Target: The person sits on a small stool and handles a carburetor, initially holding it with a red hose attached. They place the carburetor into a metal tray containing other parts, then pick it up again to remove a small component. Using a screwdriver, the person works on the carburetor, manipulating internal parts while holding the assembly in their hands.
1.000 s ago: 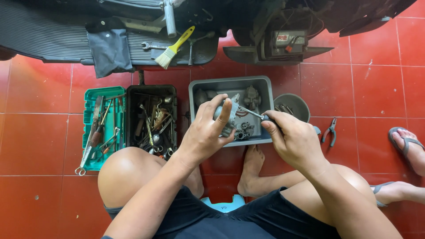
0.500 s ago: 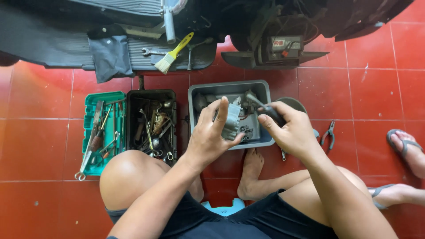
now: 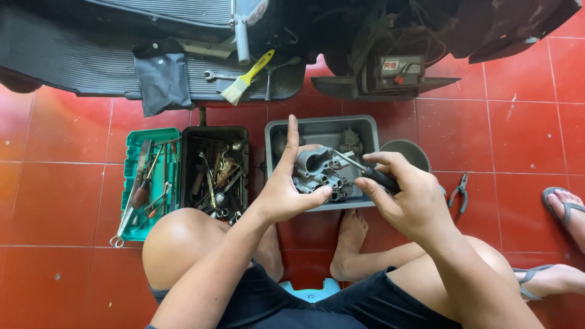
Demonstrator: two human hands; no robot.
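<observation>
My left hand (image 3: 285, 189) grips a grey metal carburetor (image 3: 317, 170) above a grey plastic tray (image 3: 317, 125), with the index finger sticking straight up. My right hand (image 3: 409, 196) holds a black-handled screwdriver (image 3: 365, 172) whose metal tip points left into the top of the carburetor. Both hands hover over the tray, which lies on the red tiled floor between my knees and a scooter's footboard (image 3: 91, 67).
A black toolbox (image 3: 214, 170) and a green tool tray (image 3: 146, 176) full of wrenches lie left of the grey tray. A yellow-handled brush (image 3: 247, 78) and a dark cloth (image 3: 161, 82) rest on the footboard. Pliers (image 3: 458, 192) and a round bowl (image 3: 407, 151) are right. Another person's sandalled feet (image 3: 563, 207) are at the right edge.
The carburetor has been turned in my left hand and the index finger has lifted. The screwdriver tip has come onto the part. The view has shifted slightly.
</observation>
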